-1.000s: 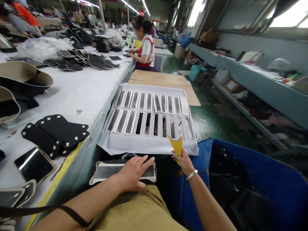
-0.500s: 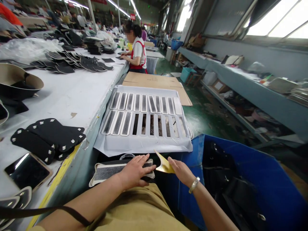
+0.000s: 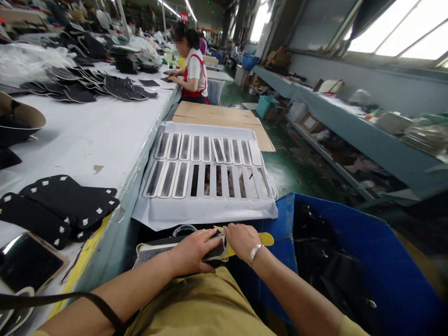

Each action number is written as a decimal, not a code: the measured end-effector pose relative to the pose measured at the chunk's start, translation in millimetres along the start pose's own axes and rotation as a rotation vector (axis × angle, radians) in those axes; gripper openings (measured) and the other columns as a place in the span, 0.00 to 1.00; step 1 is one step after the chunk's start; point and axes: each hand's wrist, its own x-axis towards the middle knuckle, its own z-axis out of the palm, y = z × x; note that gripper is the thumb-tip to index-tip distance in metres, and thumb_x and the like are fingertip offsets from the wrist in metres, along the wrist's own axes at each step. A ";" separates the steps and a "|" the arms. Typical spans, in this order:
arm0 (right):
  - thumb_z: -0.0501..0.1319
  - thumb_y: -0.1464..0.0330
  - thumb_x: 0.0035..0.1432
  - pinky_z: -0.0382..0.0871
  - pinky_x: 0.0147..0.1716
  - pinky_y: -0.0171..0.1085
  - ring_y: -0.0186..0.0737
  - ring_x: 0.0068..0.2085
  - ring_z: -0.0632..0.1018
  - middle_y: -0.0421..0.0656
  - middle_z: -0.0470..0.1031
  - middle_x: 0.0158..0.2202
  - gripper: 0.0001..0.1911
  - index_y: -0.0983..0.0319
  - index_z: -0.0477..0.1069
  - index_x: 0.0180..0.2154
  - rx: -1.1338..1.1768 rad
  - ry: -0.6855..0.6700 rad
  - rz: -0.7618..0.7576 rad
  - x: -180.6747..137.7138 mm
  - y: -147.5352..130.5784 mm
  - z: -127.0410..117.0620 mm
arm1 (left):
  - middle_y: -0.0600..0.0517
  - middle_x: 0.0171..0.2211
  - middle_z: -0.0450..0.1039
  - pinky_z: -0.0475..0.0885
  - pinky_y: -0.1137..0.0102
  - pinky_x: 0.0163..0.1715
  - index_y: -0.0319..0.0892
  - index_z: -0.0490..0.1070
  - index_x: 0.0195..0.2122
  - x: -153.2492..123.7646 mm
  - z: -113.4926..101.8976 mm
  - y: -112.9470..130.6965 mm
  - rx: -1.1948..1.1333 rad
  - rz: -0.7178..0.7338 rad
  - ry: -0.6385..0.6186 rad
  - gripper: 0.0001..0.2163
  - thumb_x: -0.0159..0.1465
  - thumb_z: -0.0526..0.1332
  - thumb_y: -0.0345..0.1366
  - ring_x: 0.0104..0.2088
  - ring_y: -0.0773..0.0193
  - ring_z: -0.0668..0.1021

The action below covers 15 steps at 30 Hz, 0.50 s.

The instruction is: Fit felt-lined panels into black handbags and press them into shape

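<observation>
Along the person's left side runs a long white surface (image 3: 122,121), the biggest thing close by, while a blue bin (image 3: 378,252) holding dark items stands near the right arm. Straight ahead sits a cloth-covered tray (image 3: 206,212), and between it and the person's waist lies a black piece (image 3: 150,254) with a grey panel and pale edging. Smaller are the pale-edged strips (image 3: 180,179) on the tray: a far row with one tilted against its neighbour, and three in the nearer row beside narrow dark slots. The left hand (image 3: 196,249) lies over the black piece, fingers stretched and spread across its top, thumb on the near side, bracing it rather than closing round it. The right hand (image 3: 243,240) is curled firmly about a yellow tool (image 3: 268,239), whose rounded end pokes out beyond the palm, just past a silvery bracelet (image 3: 255,254). The step in hand seems to be working the tool along the right end of the piece, though the fingers cover the contact, so I can't tell exactly where it presses. The next move probably calls for a steady left hand and controlled pressure from the right.
</observation>
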 end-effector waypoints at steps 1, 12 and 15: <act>0.39 0.61 0.66 0.66 0.34 0.40 0.45 0.36 0.78 0.51 0.77 0.31 0.25 0.63 0.72 0.35 0.002 0.003 0.015 1.3 -2.1 2.8 | 0.41 0.54 0.65 0.63 0.58 0.53 0.42 0.63 0.51 1.1 -5.8 -1.0 -0.104 -0.046 0.021 0.29 0.48 0.68 0.42 0.53 0.49 0.69; 0.38 0.62 0.67 0.66 0.30 0.37 0.42 0.33 0.78 0.46 0.75 0.30 0.22 0.61 0.68 0.35 0.022 0.103 0.095 4.7 -7.0 15.3 | 0.49 0.31 0.76 0.68 0.71 0.33 0.41 0.59 0.46 68.3 -14.6 -46.7 -1.483 -0.720 -0.069 0.17 0.60 0.57 0.43 0.31 0.63 0.79; 0.39 0.62 0.67 0.66 0.30 0.36 0.41 0.32 0.77 0.47 0.75 0.30 0.21 0.61 0.67 0.35 0.017 0.118 0.091 4.4 -7.8 18.8 | 0.49 0.26 0.75 0.67 0.69 0.33 0.38 0.63 0.48 74.6 -4.4 -44.9 -1.506 -0.660 -0.187 0.23 0.60 0.54 0.52 0.28 0.63 0.77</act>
